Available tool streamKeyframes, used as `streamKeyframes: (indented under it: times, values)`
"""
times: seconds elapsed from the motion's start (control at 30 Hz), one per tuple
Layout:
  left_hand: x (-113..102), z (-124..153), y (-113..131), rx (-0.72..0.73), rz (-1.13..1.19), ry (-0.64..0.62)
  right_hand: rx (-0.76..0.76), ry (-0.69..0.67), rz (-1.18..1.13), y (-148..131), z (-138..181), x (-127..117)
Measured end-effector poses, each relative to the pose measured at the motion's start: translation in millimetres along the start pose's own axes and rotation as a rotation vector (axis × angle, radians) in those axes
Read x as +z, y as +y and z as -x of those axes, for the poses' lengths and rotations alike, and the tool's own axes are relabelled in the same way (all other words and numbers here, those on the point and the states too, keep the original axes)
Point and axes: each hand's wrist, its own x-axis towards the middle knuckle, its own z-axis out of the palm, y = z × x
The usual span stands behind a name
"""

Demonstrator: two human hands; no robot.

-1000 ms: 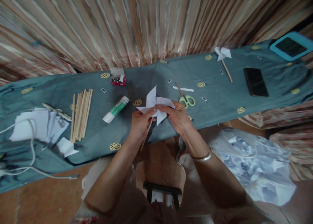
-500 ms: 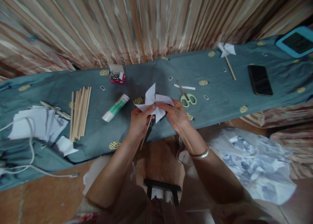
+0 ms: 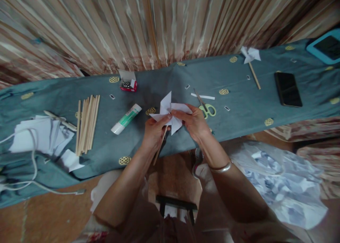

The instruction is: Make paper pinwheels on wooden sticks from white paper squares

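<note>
A white paper pinwheel (image 3: 166, 105) is held over the near edge of a teal cloth-covered board (image 3: 233, 105). My left hand (image 3: 155, 131) is closed on the pinwheel's left blade and on a thin wooden stick (image 3: 159, 150) that slants down behind it. My right hand (image 3: 195, 123) pinches the pinwheel at its centre from the right, thumb and fingers pressed together. A metal bangle sits on my right wrist.
On the cloth lie a glue stick (image 3: 126, 118), a bundle of wooden sticks (image 3: 87, 123), a red box of pins (image 3: 128, 85), green scissors (image 3: 205, 108), a finished pinwheel (image 3: 251, 57), a black phone (image 3: 288, 89), white paper sheets (image 3: 39, 135) and a white cable (image 3: 34, 172). A plastic bag (image 3: 281, 181) lies at the right.
The hands keep the same hold on the pinwheel and stick. The camera view has shifted slightly, so the objects on the cloth sit a little further right in the picture.
</note>
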Motion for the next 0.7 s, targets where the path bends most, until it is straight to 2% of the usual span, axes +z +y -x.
streamKeyframes:
  times: [0.37,0.7]
  values:
    - [-11,7,4,-0.052,-0.112,-0.106,-0.053,0.005,-0.009,0,-12,-7]
    - [-26,12,2,-0.108,-0.266,-0.174,-0.044,0.044,-0.027,-12,-24,-15]
